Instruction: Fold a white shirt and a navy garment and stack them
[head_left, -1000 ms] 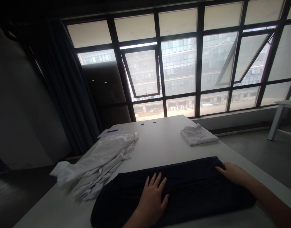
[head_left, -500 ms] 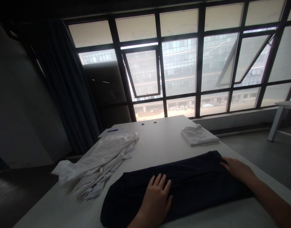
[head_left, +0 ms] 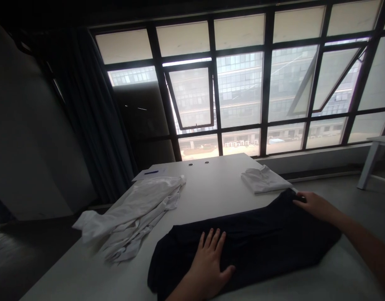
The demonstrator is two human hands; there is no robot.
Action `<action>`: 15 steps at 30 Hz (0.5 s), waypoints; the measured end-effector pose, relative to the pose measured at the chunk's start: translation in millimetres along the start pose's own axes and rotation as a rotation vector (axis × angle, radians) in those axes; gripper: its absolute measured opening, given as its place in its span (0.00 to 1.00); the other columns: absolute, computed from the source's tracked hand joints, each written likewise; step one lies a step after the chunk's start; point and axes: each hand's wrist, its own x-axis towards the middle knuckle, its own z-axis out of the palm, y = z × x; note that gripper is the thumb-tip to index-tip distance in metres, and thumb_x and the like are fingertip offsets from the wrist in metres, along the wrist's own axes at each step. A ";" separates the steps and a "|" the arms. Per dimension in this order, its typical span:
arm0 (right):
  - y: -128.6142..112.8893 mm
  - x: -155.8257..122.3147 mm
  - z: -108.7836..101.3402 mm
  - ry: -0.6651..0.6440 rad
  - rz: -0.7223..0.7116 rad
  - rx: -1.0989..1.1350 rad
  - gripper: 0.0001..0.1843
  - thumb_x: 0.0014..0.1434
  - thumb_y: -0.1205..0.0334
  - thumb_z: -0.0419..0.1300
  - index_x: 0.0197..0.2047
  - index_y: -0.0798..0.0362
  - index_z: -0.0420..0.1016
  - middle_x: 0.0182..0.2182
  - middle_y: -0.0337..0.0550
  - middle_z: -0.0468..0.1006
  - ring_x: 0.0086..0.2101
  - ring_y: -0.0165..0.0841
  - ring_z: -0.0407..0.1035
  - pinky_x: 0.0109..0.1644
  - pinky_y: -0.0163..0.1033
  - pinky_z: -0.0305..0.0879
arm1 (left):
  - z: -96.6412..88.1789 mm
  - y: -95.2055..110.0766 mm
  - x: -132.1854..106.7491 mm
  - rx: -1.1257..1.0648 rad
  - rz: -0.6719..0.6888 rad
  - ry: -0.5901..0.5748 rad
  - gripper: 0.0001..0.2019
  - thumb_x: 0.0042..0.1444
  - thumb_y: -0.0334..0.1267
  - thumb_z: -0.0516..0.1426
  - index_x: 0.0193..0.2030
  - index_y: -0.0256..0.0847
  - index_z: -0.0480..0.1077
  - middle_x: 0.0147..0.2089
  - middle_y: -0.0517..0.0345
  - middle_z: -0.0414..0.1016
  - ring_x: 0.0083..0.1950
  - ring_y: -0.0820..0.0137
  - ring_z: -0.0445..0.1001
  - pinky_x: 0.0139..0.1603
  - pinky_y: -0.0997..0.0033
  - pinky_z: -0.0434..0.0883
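Observation:
A dark navy garment point(head_left: 255, 242), folded into a long strip, lies across the near part of the white table point(head_left: 208, 188). Its exact kind does not show. My left hand point(head_left: 209, 265) rests flat on its left half with fingers spread, pressing nothing between them. At the far right end, my right hand point(head_left: 314, 205) grips the top corner between thumb and fingers, and that end is raised a little off the table.
Crumpled white clothing point(head_left: 139, 209) lies along the table's left side. A folded white shirt point(head_left: 264, 179) sits at the right edge, just beyond the navy cloth. Paper with a blue pen point(head_left: 151, 172) lies at the far left. Windows stand behind the table.
My right hand has closed on the garment's right corner and lifted it slightly up. The garment's left end has shifted to the right. My left hand's thumb has spread wider.

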 end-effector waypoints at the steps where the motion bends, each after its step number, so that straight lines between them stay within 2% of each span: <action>1: -20.0 2.0 -9.3 0.007 -0.023 -0.009 0.23 0.59 0.48 0.57 0.47 0.57 0.78 0.47 0.58 0.82 0.46 0.50 0.76 0.48 0.47 0.68 | -0.1 0.1 -0.2 -0.004 0.002 0.006 0.44 0.61 0.66 0.50 0.77 0.54 0.36 0.79 0.62 0.32 0.78 0.55 0.30 0.76 0.45 0.29; 4: -88.3 1.8 -27.0 -0.005 -0.090 0.001 0.21 0.59 0.49 0.57 0.48 0.55 0.78 0.46 0.55 0.82 0.45 0.47 0.76 0.47 0.45 0.67 | -1.1 2.0 -0.9 -0.002 0.010 0.015 0.43 0.61 0.65 0.51 0.77 0.54 0.39 0.79 0.61 0.35 0.78 0.54 0.31 0.76 0.44 0.30; 7: -156.4 -9.9 -22.2 -0.067 -0.157 0.067 0.22 0.58 0.50 0.60 0.50 0.54 0.76 0.49 0.54 0.81 0.47 0.46 0.75 0.48 0.42 0.67 | -2.7 4.8 -1.3 0.006 0.007 0.017 0.42 0.61 0.65 0.52 0.77 0.54 0.42 0.79 0.60 0.36 0.78 0.53 0.32 0.76 0.43 0.31; 9: -193.6 -23.9 -5.0 -0.141 -0.190 0.089 0.23 0.56 0.53 0.62 0.53 0.54 0.75 0.50 0.54 0.80 0.48 0.47 0.74 0.49 0.42 0.66 | -3.7 6.0 -1.3 0.009 0.004 0.014 0.43 0.61 0.64 0.52 0.77 0.54 0.42 0.79 0.60 0.37 0.78 0.52 0.32 0.76 0.43 0.32; 11: -221.1 -40.9 21.0 -0.240 -0.252 0.085 0.21 0.53 0.60 0.63 0.51 0.53 0.76 0.48 0.53 0.81 0.48 0.47 0.75 0.49 0.42 0.66 | -4.2 6.4 -1.2 0.011 0.003 0.012 0.43 0.60 0.64 0.53 0.77 0.53 0.43 0.79 0.59 0.37 0.78 0.52 0.33 0.76 0.43 0.33; 13: -238.7 -58.3 51.5 -0.327 -0.313 0.072 0.21 0.50 0.67 0.62 0.50 0.54 0.76 0.47 0.53 0.81 0.48 0.47 0.75 0.49 0.42 0.66 | -4.4 6.0 -1.3 0.010 0.004 0.015 0.43 0.60 0.64 0.53 0.77 0.53 0.43 0.79 0.59 0.37 0.78 0.52 0.33 0.76 0.43 0.33; 15: -247.9 -72.8 80.4 -0.378 -0.307 0.057 0.22 0.49 0.71 0.61 0.50 0.55 0.75 0.47 0.55 0.81 0.48 0.47 0.75 0.49 0.42 0.66 | -4.5 5.2 -1.4 0.009 0.007 0.017 0.43 0.60 0.63 0.53 0.77 0.53 0.43 0.79 0.59 0.38 0.78 0.52 0.33 0.76 0.44 0.32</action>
